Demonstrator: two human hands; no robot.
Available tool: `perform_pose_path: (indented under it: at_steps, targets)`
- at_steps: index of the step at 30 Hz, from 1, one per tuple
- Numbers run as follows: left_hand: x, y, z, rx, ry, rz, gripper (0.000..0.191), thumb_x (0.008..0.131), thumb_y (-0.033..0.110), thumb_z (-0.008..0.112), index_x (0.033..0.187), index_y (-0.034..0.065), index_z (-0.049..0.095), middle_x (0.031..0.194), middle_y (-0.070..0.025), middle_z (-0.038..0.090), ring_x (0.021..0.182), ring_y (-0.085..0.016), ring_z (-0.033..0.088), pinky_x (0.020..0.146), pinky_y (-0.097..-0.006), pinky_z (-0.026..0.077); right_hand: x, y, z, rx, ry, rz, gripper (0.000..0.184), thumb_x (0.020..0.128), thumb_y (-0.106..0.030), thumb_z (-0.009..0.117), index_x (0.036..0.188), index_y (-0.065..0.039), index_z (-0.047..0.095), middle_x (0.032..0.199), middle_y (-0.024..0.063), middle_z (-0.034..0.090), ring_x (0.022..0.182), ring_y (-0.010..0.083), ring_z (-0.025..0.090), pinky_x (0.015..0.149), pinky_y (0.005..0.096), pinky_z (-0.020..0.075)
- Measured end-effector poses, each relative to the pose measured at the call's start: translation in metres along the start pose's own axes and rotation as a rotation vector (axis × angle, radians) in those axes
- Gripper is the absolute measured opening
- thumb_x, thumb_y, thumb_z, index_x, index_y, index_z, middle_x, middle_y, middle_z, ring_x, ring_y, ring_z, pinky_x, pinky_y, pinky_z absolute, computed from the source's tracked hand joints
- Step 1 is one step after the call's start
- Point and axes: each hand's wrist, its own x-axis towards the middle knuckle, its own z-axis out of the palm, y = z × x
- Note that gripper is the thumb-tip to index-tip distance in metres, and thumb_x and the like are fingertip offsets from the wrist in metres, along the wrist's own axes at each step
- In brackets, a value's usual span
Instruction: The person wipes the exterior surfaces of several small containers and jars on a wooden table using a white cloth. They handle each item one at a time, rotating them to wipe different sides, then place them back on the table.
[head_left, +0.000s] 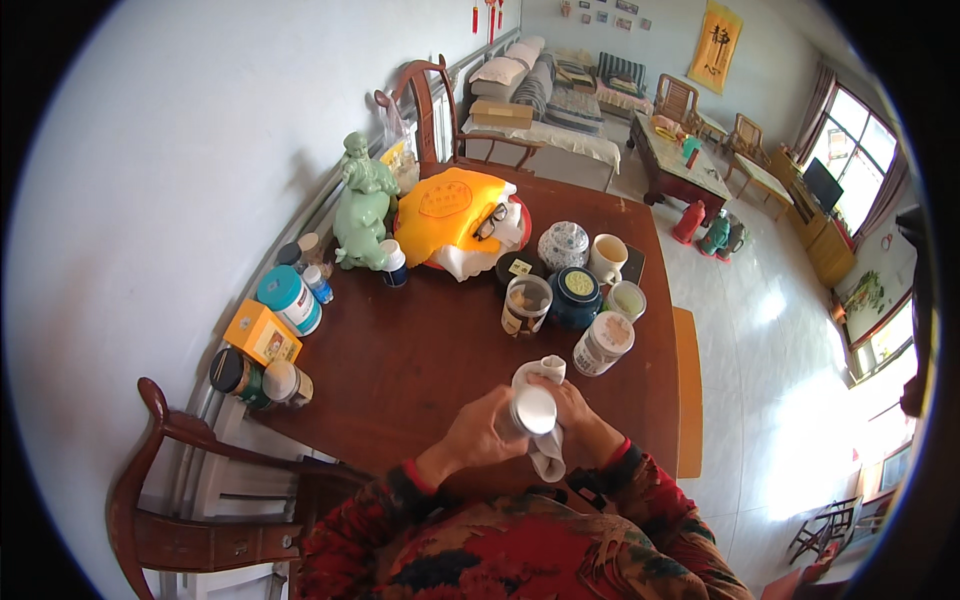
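Near the table's front edge, my left hand (480, 427) is closed around a jar with a pale, shiny lid (534, 409). My right hand (571, 411) holds a white cloth (548, 454) against the jar's right side; part of the cloth sticks up behind the jar. Just beyond my right hand stands a clear jar with a pinkish top (604, 343). Farther back are an open clear plastic jar (526, 304), a dark blue lidded jar (574, 297), a small greenish cup (626, 301), a cream mug (608, 258) and a patterned porcelain jar (563, 246).
Along the wall side of the wooden table (405, 337) stand a green ceramic figurine (364, 210), a teal-lidded tub (290, 300), an orange box (262, 333) and several jars. Eyeglasses (491, 223) lie on a yellow cloth (442, 210). Wooden chairs stand at left (202, 442) and behind (426, 112).
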Motion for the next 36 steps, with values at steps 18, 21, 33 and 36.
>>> perform_pose_path:
  at_steps: [18,21,33,36]
  targets:
    - [0.039,-0.008,0.001,-0.467,0.171,-0.176,0.048,0.109,0.039,0.032,0.128,0.0029,0.058,0.109,-0.0115,0.069,0.094,-0.021,0.069,0.077,-0.0331,0.056,-0.025,-0.103,0.075,-0.848,0.465,-1.288,0.048,0.074,-0.02,0.074,0.118,-0.008,0.061,0.11,0.0165,0.062,0.097,0.0383,0.063,0.081,0.0419,0.053]
    - [0.037,-0.002,-0.004,-0.901,0.016,-0.391,0.062,0.11,0.048,0.021,0.125,-0.0004,0.057,0.099,-0.013,0.07,0.077,-0.025,0.072,0.066,-0.034,0.059,-0.006,-0.116,0.064,-0.809,0.336,-1.095,0.036,0.077,-0.017,0.072,0.111,-0.009,0.063,0.094,0.0109,0.064,0.084,0.0385,0.063,0.074,0.0443,0.053]
    - [0.065,0.001,-0.038,-0.572,0.305,-0.258,0.049,0.11,0.042,0.034,0.096,0.005,0.063,0.085,-0.004,0.066,0.078,-0.01,0.063,0.068,-0.0259,0.05,-0.029,-0.045,0.078,-1.042,0.422,-1.466,0.078,0.087,-0.025,0.072,0.146,0.011,0.036,0.142,0.0334,0.049,0.126,0.0466,0.056,0.101,0.0453,0.0506]
    - [0.067,0.003,-0.028,-0.725,0.194,-0.168,0.041,0.11,0.033,0.035,0.105,0.0031,0.064,0.098,-0.0038,0.068,0.092,-0.015,0.064,0.082,-0.0325,0.051,-0.018,-0.065,0.073,-0.934,0.482,-1.322,0.08,0.081,-0.025,0.078,0.143,0.011,0.04,0.138,0.0315,0.053,0.124,0.043,0.059,0.101,0.045,0.0509]
